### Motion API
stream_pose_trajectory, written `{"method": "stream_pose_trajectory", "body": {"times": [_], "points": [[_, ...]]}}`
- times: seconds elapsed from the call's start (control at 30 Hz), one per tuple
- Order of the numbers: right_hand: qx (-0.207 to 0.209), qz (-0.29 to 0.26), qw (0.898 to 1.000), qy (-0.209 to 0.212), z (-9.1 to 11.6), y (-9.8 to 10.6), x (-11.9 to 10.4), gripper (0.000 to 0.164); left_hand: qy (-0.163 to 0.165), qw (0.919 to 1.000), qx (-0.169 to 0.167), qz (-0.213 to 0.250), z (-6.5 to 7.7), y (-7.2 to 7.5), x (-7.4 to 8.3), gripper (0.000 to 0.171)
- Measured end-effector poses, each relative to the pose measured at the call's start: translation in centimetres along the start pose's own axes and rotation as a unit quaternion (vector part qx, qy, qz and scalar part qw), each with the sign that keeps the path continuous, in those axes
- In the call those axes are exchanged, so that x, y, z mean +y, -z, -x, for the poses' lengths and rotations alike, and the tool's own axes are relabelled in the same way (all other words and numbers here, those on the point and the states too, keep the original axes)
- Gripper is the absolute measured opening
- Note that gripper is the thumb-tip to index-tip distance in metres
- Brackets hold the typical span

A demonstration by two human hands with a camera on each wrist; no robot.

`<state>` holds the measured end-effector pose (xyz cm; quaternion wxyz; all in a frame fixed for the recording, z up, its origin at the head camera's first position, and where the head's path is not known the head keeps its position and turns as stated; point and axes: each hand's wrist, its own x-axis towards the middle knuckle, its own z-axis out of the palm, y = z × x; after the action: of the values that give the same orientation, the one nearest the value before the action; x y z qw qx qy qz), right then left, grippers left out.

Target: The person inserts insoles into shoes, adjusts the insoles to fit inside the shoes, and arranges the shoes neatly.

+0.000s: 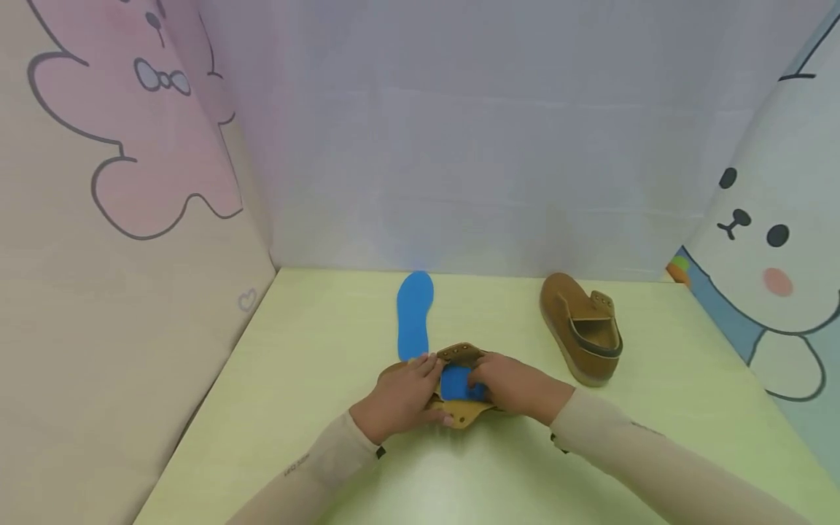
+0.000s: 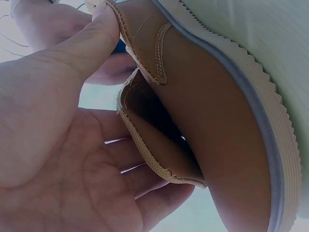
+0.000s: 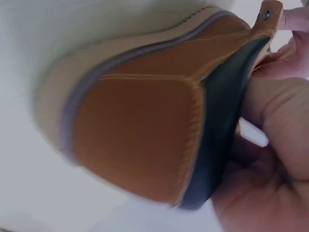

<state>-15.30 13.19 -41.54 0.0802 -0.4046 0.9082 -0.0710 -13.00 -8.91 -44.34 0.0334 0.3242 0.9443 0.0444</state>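
A brown leather shoe [image 1: 464,414] lies sideways before me, toe to the left, its tan flaps spread apart. My left hand [image 1: 407,397] grips it across the front, with the thumb on the near flap and the fingers by the far, eyeleted one. In the left wrist view the thumb presses the flap's edge, and the other fingers lie along the tongue. A blue insole [image 1: 454,383] shows inside the opening. Over the heel, my right hand [image 1: 515,383] reaches in with bent fingers and pinches the insole; its fingertips are hidden by the dark collar [image 3: 217,121] in the right wrist view.
A second blue insole [image 1: 413,313] lies flat just beyond the shoe. To the right rests the matching brown shoe [image 1: 584,335], toe pointing away. The pale yellow table [image 1: 315,328] meets a whitish curtain [image 1: 459,182] at the back, with cartoon-printed cloths on both sides.
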Motion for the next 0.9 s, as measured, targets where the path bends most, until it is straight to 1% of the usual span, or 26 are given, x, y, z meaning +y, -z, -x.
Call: {"method": "stream_pose_trajectory", "body": {"times": [0.13, 0.23, 0.27, 0.37, 0.43, 0.5, 0.57, 0.67, 0.77, 0.83, 0.9], "points": [[0.002, -0.001, 1.0, 0.025, 0.4, 0.3, 0.6, 0.02, 0.004, 0.9999, 0.0, -0.012, 0.0, 0.2, 0.0, 0.091], [-0.003, -0.005, 1.0, 0.031, 0.3, 0.3, 0.8, 0.022, 0.003, 1.0, -0.004, -0.003, 0.1, 0.2, 0.0, 0.09], [-0.006, -0.007, 1.0, 0.028, 0.2, 0.3, 0.8, 0.022, 0.002, 1.0, -0.004, 0.0, 0.1, 0.1, 0.0, 0.09], [-0.017, -0.018, 1.0, 0.002, 0.1, 0.2, 0.7, 0.025, -0.002, 1.0, -0.002, 0.002, 0.1, 0.2, 0.0, 0.089], [-0.02, -0.024, 0.999, -0.011, 0.1, 0.2, 0.7, 0.023, -0.002, 1.0, -0.002, 0.001, 0.1, 0.2, 0.0, 0.089], [-0.021, -0.03, 0.999, -0.02, 0.1, 0.2, 0.6, 0.023, -0.002, 1.0, -0.003, 0.0, 0.0, 0.2, 0.0, 0.089], [-0.021, -0.025, 0.999, -0.021, 0.1, 0.3, 0.4, 0.022, -0.002, 1.0, -0.004, 0.003, 0.0, 0.2, 0.1, 0.089], [-0.024, -0.002, 0.999, -0.038, 0.4, 0.7, 0.0, 0.019, -0.002, 1.0, -0.004, 0.007, 0.0, 0.3, 0.1, 0.089], [-0.02, 0.04, 0.997, -0.057, 1.0, 1.3, -0.7, 0.012, -0.006, 1.0, 0.001, 0.005, 0.1, 0.3, 0.1, 0.088], [-0.01, 0.075, 0.995, -0.058, 1.4, 1.6, -1.1, 0.01, -0.007, 1.0, 0.003, 0.002, 0.1, 0.3, 0.1, 0.088], [-0.001, 0.104, 0.993, -0.052, 1.6, 1.9, -1.5, 0.012, -0.006, 1.0, 0.001, 0.002, 0.1, 0.3, 0.0, 0.088]]}}
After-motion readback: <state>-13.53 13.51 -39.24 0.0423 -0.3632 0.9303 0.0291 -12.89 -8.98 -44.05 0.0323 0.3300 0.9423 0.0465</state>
